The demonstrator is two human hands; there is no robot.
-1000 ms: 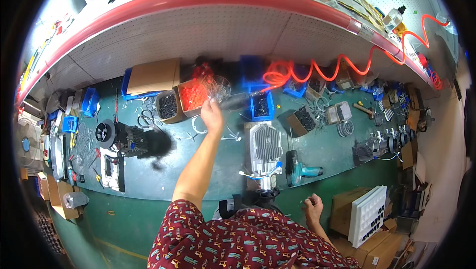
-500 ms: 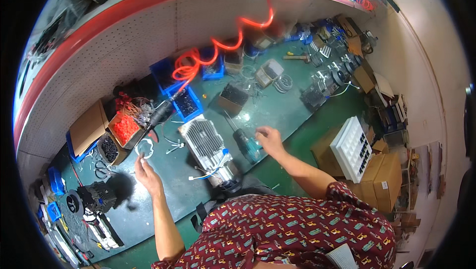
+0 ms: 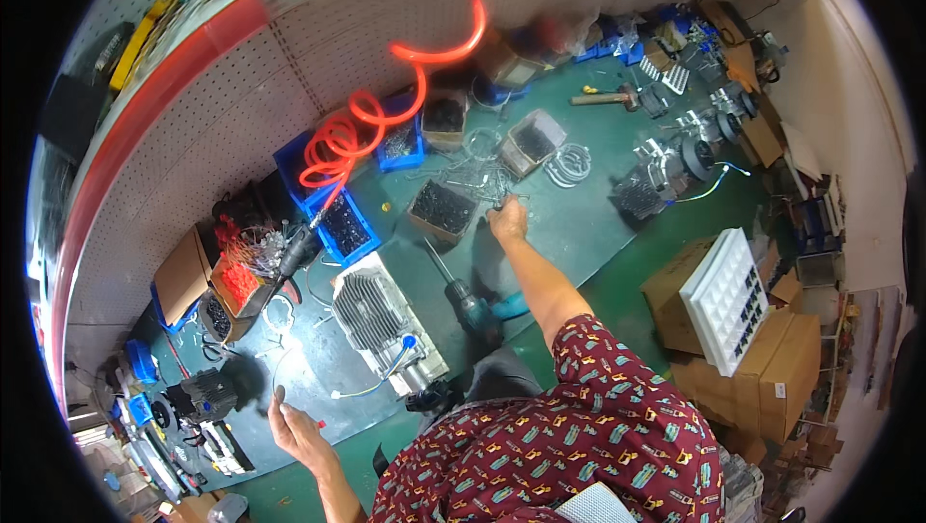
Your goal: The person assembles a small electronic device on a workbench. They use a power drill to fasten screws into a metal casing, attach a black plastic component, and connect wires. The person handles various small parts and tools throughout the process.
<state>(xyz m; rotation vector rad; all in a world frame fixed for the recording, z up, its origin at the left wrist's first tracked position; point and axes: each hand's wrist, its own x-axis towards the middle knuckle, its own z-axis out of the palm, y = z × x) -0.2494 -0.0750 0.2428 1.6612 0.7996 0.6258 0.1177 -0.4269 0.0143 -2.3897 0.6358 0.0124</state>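
Observation:
My right hand (image 3: pixel 508 221) reaches over the bench with fingers pinched at the edge of a pile of thin wire pieces (image 3: pixel 487 176). Whatever lies between those fingertips is hidden. Low on the left, my left hand (image 3: pixel 297 429) has its fingers pressed together. A thin line seems to rise from its fingertips, too fine to name. Between my arms lies a finned grey motor (image 3: pixel 367 309) with a blue-ended cable (image 3: pixel 409 342). To its right, a teal power drill (image 3: pixel 473 309) rests with its long bit pointing away from me.
Beyond the motor stand a carton of black screws (image 3: pixel 442 209), a blue bin (image 3: pixel 344 227) and a tray (image 3: pixel 532 140). A coiled red air hose (image 3: pixel 362 127) hangs over the bench to an air tool (image 3: pixel 297 251). Other motors (image 3: pixel 644 188) sit at right; cartons (image 3: pixel 743 383) stand beside the bench.
My right hand has moved from beside the drill, away from me, to the wire pile. My left hand has drawn back toward me from the white ring. The view has shifted.

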